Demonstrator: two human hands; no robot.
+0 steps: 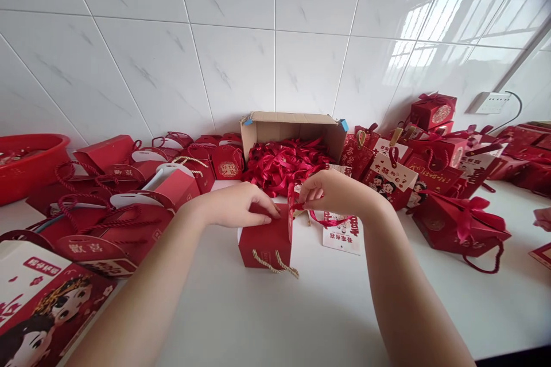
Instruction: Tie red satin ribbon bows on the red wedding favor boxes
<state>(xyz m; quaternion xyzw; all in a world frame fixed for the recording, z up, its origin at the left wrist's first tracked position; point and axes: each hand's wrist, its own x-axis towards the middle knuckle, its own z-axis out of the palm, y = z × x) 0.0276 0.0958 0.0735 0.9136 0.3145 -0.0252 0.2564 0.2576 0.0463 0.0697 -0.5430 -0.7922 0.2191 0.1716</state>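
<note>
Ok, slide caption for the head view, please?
Left hand on a red box, right hand at its side, carton of ribbons behind.

Both hands [239, 205] [332, 190] are at a red box [263, 244] before a ribbon-filled carton [293, 118].

Counter [267, 321]: white, smooth, faint sheen; material hard to tell from here.
Small red box [257, 241]: paper card, smooth, nearly matt.
Cord handle [270, 267]: twisted cord, rough-looking.
Ribbon heap [286, 161], by the counter's back edge: satiny cloth, glossy along the folds.
Carton [297, 117] around the ribbon: dull brown cardboard.
Basin [26, 175], left along that edge: smooth plastic, lightly shiny.
Wall tiles [232, 69]: smooth, marbled, glossy enough to throw back daylight.
</note>
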